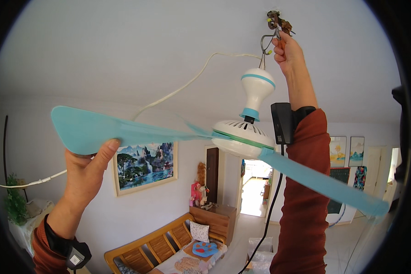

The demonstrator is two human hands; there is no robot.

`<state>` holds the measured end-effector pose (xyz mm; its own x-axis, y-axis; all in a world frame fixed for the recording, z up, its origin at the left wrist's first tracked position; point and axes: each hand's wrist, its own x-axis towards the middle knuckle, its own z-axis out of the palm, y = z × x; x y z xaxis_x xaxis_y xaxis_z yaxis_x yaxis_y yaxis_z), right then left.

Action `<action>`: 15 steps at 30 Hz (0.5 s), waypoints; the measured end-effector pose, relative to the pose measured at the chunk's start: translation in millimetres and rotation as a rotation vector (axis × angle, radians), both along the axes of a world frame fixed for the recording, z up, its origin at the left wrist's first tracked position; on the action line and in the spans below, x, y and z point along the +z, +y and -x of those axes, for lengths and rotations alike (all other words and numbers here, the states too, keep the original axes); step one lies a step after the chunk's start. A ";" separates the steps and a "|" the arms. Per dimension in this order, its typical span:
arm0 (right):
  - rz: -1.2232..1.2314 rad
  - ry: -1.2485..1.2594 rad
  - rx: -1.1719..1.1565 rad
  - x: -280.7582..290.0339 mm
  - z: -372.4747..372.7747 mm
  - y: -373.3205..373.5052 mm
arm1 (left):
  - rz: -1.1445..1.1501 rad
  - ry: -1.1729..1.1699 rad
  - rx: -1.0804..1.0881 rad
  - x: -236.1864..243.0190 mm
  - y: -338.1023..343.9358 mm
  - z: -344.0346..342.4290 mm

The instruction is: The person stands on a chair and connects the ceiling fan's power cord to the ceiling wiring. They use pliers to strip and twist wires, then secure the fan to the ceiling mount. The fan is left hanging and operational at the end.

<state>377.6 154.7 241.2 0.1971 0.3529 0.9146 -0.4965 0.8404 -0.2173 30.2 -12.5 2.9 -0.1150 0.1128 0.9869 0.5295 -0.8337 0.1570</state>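
Note:
A white ceiling fan [235,137] with pale blue blades [91,125] and a bell-shaped canopy [255,91] hangs from a bent wire hanger [262,43]. My left hand [89,169] grips one blade near its tip, thumb on the near face and other fingers mostly hidden behind it. My right hand [285,52] is raised to the rusty ceiling fitting [274,20], fingers closed on a small metal piece at the hanger's top, partly hidden. A white cord [196,75] runs from the hanger down to the left. Dark devices [282,123] are strapped at both wrists.
Below are a wooden sofa [139,253] with cushions and a cabinet [217,214] holding toys. A landscape picture [146,166] hangs on the wall behind my left hand. A plant [16,205] stands far left, and an open doorway [251,187] lies beyond the fan.

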 end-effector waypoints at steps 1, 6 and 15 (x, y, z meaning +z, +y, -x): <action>-0.001 -0.002 0.021 1.8 -0.3 1.2 | 0.013 -0.017 0.010 -0.7 0.3 -0.1; 0.059 0.074 -0.161 8.5 4.1 5.9 | -0.063 0.008 0.087 1.0 3.2 0.8; -0.052 0.112 -0.464 -3.2 10.2 3.4 | -0.092 0.023 0.082 0.1 5.6 1.2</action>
